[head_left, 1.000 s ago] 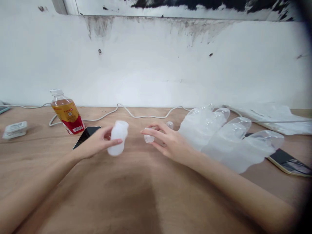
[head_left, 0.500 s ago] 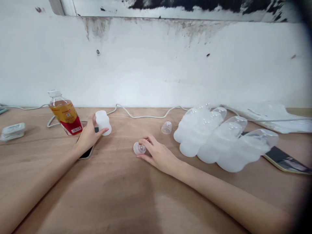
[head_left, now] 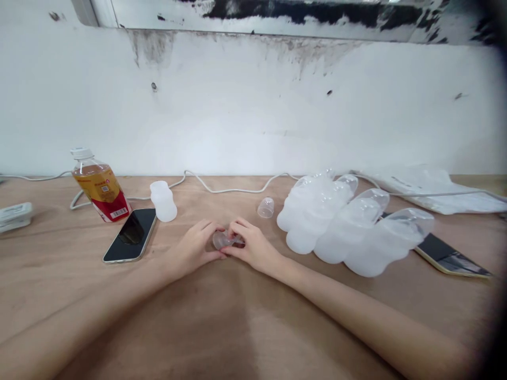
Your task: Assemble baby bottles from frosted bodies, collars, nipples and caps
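In the middle of the table, a clear bottle nipple (head_left: pixel 221 240) with a wide round base lies tilted between my two hands. My left hand (head_left: pixel 197 246) grips the base from the left with thumb and fingers curved round it. From the right, my right hand (head_left: pixel 252 246) pinches the narrow tip end, partly hiding it. Behind my left hand stands a white waisted baby bottle (head_left: pixel 163 201) without a cap. A clear dome cap (head_left: pixel 265 207) sits on the table beyond my right hand.
Several white bottles with clear caps (head_left: pixel 336 227) stand clustered on the right. Behind them lies a white plastic bag (head_left: pixel 428 190), with a dark phone (head_left: pixel 451 256) beside them. On the left are a drink bottle (head_left: pixel 102 190), another phone (head_left: pixel 130 236) and a white cable (head_left: pixel 237 190).
My left hand has let go of the white bottle and moved right to the nipple. The nipple has been tipped sideways in my fingers. The view has shifted slightly.
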Available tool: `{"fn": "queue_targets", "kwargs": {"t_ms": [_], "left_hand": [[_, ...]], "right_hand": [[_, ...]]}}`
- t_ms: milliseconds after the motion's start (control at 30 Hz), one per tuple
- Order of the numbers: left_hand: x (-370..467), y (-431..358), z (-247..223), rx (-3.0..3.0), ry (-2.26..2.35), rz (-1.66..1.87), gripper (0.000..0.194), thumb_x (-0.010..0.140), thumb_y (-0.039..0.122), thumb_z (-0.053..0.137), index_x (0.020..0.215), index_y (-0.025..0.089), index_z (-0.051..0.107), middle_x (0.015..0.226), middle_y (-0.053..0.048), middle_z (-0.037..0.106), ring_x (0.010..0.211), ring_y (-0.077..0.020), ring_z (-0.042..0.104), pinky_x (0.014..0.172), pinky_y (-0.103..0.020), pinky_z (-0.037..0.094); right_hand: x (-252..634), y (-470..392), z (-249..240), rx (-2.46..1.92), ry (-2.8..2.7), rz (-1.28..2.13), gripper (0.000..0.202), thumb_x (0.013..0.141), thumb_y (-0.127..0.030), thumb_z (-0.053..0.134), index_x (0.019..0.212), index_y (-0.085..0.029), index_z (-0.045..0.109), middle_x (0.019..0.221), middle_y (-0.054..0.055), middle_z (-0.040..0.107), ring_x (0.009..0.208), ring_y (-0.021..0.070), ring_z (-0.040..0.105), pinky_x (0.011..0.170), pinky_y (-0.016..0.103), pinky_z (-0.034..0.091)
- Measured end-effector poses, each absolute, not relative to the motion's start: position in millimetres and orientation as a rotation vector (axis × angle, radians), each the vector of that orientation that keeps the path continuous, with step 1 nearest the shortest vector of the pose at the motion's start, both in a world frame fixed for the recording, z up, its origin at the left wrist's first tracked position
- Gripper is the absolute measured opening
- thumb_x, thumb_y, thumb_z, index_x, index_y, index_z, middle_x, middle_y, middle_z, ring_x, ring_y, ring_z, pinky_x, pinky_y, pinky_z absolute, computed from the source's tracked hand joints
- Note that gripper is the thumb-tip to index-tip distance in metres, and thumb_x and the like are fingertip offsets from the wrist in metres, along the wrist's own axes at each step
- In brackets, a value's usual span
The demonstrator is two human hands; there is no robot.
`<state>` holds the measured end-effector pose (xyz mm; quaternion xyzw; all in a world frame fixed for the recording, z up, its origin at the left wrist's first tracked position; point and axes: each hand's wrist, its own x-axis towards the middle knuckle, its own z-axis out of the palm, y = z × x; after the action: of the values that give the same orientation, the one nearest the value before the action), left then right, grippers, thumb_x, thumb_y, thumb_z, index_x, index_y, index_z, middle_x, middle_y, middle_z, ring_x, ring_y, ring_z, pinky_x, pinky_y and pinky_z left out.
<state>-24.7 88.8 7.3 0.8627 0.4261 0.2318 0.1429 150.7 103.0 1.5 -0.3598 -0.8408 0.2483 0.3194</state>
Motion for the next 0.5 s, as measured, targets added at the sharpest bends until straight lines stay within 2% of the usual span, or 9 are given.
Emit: {"fn": "queue_targets", "kwargs": {"t_ms": [67,200,267,367,500], "left_hand": [[-26,92,14,2.469,1.259,0.635,0.034,0.071,0.041,0.058,0.096,0.019,0.053,0.096,-0.006,0.06,0.088,-0.0218,0.055,0.077,-0.032,0.043],[-34,91,17,2.421,1.333,0.588,0.022,0.072,0.038,0.058,0.083,0.019,0.058,0.087,-0.003,0.063,0.08,-0.019,0.058,0.071,-0.028,0.043],[-39,94,15,2.41,1.396,0.601,0.02,0.073,0.036,0.054,0.085,0.02,0.059,0.09,-0.003,0.064,0.083,-0.0203,0.058,0.074,-0.029,0.043],[-47,106,12,2.382,1.562,0.633,0.025,0.076,0.032,0.047,0.093,0.018,0.059,0.096,-0.008,0.062,0.09,-0.025,0.055,0.077,-0.035,0.041],[-49,123,11,2.353,1.693,0.617,0.032,0.076,0.033,0.045,0.097,0.013,0.058,0.095,-0.013,0.062,0.091,-0.0289,0.055,0.078,-0.039,0.041]], "right_hand": [[156,106,3,-0.912,-2.175,0.849,0.019,0.07,-0.028,0.062,0.071,-0.017,0.046,0.078,-0.001,0.047,0.071,0.0107,0.049,0.065,0.024,0.042],[164,112,7,-0.832,-2.063,1.258,0.023,0.073,-0.034,0.058,0.08,-0.017,0.044,0.08,0.0,0.053,0.069,0.0102,0.054,0.063,0.025,0.046],[165,119,8,-0.906,-2.067,1.129,0.023,0.074,-0.034,0.055,0.083,-0.017,0.043,0.082,0.001,0.055,0.071,0.0113,0.056,0.06,0.025,0.047],[159,137,11,-1.101,-2.14,0.691,0.019,0.074,-0.026,0.055,0.088,-0.015,0.05,0.083,0.003,0.057,0.074,0.0123,0.056,0.065,0.027,0.046],[142,163,12,-1.145,-2.257,0.525,0.02,0.071,-0.013,0.055,0.09,-0.015,0.06,0.084,0.005,0.057,0.076,0.0134,0.053,0.076,0.031,0.04]]}}
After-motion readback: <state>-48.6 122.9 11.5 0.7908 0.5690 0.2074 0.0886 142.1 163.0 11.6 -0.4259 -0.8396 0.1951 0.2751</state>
